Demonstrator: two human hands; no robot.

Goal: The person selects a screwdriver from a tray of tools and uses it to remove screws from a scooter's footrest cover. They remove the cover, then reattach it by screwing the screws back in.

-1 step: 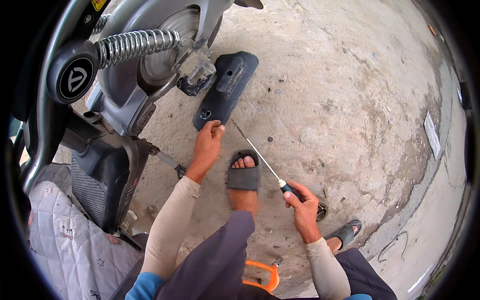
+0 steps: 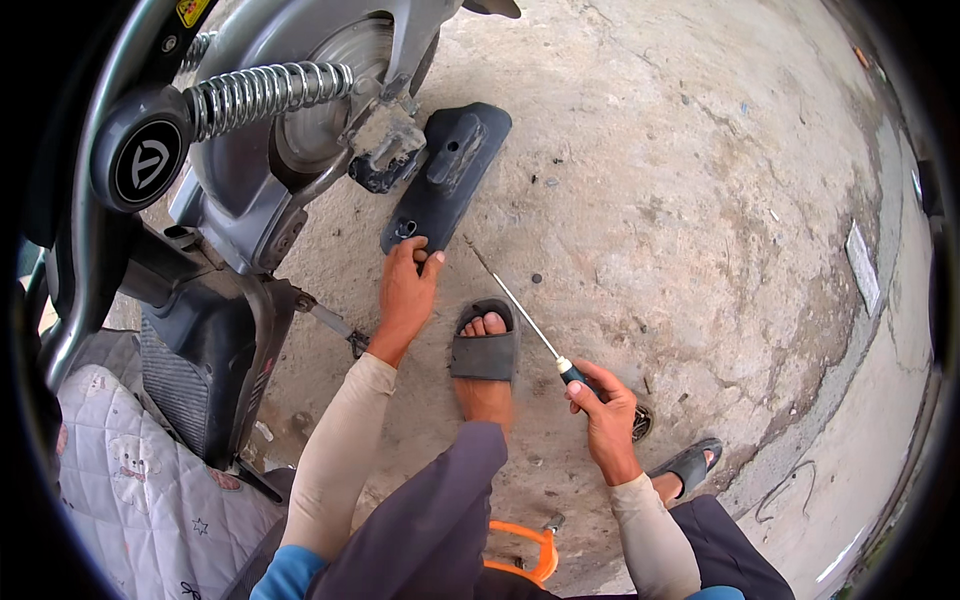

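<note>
My left hand is at the near end of a black plastic mudguard. Its fingertips lie over the panel's edge beside a hole, with the thumb close to the corner. A long screwdriver is gripped by its dark handle in my right hand. The metal shaft slants up and left, and its tip hangs just right of the mudguard, apart from it. Beyond the left hand, a dirty block-shaped part juts from the scooter's wheel hub, next to the mudguard.
A scooter with a coil spring shock absorber and grey rear wheel housing fills the left side. A quilted cover hangs below it. An orange frame sits between my legs. A small round dish lies behind my right hand on the concrete.
My left fingers have moved a little further onto the mudguard's near end. The scene has shifted slightly left in view; the right hand keeps its hold on the screwdriver.
</note>
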